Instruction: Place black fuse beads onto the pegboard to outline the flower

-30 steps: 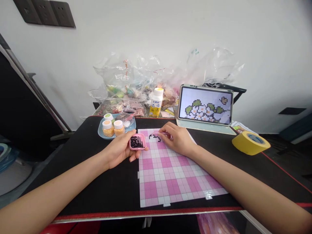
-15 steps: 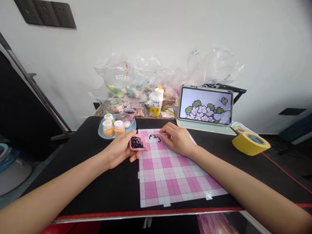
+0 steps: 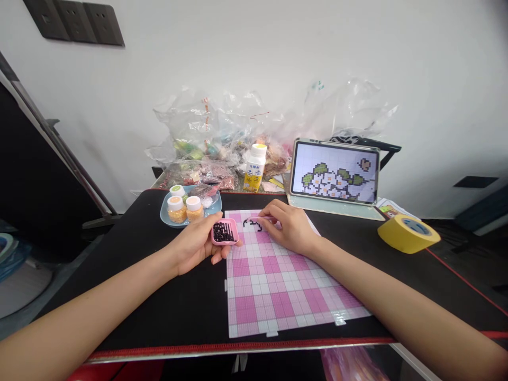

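My left hand is wrapped round a small pink tray of black beads, held over the left edge of a pink-and-white checked pegboard. Resting on the board's upper part, my right hand has its fingers pinched together on a thin pale tool, which looks like tweezers. The tool's tip points left and is too fine to make out. Just left of those fingertips, several black beads sit in a short broken line on the board.
A tablet showing a gridded flower pattern stands behind the board. At the back left, a blue plate bears several bead jars. A white and yellow bottle stands before plastic bags. Yellow tape lies on the right.
Hardly anything differs. My right fingers and the thin tool have shifted very slightly over the beads; my left hand and the pink tray stay in place.
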`<state>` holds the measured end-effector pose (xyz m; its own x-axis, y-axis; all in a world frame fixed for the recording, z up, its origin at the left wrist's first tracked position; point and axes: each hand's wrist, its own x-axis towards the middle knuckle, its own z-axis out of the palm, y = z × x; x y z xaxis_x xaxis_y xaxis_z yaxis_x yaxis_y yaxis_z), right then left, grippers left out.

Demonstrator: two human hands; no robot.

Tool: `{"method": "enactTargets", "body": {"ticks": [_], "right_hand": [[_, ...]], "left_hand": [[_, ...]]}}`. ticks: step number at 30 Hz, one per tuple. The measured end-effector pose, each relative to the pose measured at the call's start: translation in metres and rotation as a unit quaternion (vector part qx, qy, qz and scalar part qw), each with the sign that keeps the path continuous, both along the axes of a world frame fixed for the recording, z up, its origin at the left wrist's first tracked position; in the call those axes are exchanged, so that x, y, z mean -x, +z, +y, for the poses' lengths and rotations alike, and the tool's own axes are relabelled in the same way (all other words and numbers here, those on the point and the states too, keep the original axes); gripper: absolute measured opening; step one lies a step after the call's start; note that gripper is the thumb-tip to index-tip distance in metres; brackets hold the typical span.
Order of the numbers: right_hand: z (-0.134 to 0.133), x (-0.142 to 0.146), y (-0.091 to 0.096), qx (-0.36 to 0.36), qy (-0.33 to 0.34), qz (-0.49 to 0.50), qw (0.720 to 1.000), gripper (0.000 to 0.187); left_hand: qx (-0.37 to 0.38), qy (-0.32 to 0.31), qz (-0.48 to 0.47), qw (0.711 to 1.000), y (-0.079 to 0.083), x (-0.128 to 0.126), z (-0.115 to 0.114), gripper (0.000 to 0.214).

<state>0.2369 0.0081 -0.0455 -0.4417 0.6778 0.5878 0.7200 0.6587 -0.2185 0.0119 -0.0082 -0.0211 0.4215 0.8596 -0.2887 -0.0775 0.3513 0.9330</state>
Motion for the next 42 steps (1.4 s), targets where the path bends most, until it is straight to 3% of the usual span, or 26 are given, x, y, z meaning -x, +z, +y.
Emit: {"method": "enactTargets", "body": {"ticks": [9,17,42], "right_hand": [[-0.0014,0.0005,0.0018,0.003,0.012,0.001,1.000,0.021],[-0.0017,0.0004,0.0008,0.002,0.069,-0.006,0.998,0.018],[-0.0076,-0.0040,-0.0013,0.015,0.099,-0.013,0.995,0.014]], "left_hand": [[0.001,0.003,0.000,1.000,-0.0002,-0.0001,-0.0005,0.034],[0.002,0.004,0.006,1.000,0.0017,-0.0002,-0.0018,0.034],[0.011,-0.012,0.011,1.000,-0.0009,0.0001,-0.0023,0.035]]}}
